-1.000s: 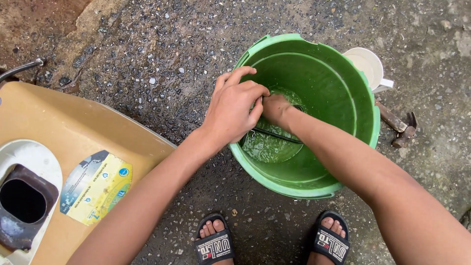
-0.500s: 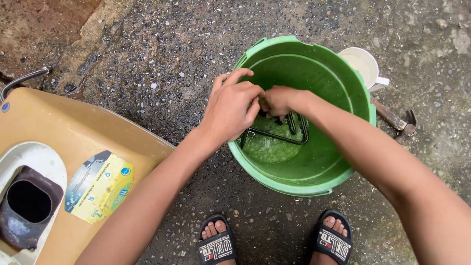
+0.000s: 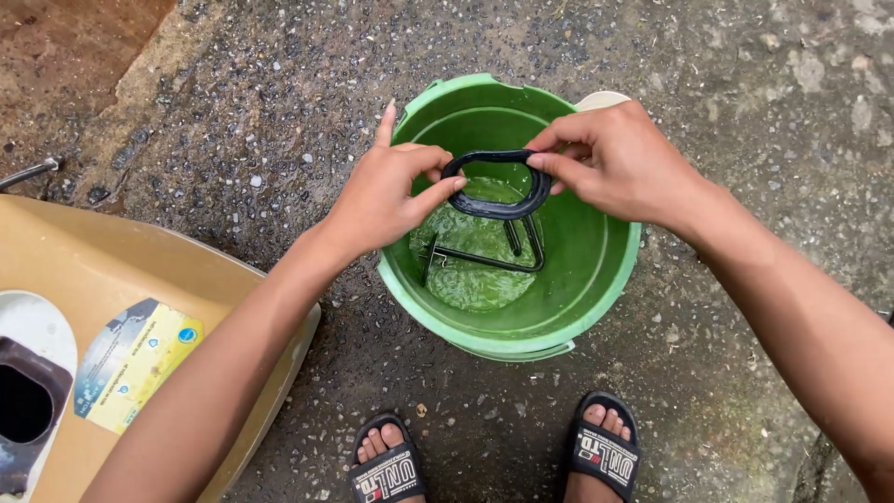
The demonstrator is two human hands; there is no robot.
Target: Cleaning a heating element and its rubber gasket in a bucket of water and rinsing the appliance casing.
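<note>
gripping one black ring (image 3: 498, 183) over one bucket (image 3: 605, 270)

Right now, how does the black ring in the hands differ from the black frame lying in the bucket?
The black ring is a rounded loop held above the water by the left hand and right hand; the black frame is thin, angular and sits in the water of the green bucket. Both are black.

Yellow-blue label (image 3: 130, 359) (on tan panel (image 3: 112, 270))
</note>
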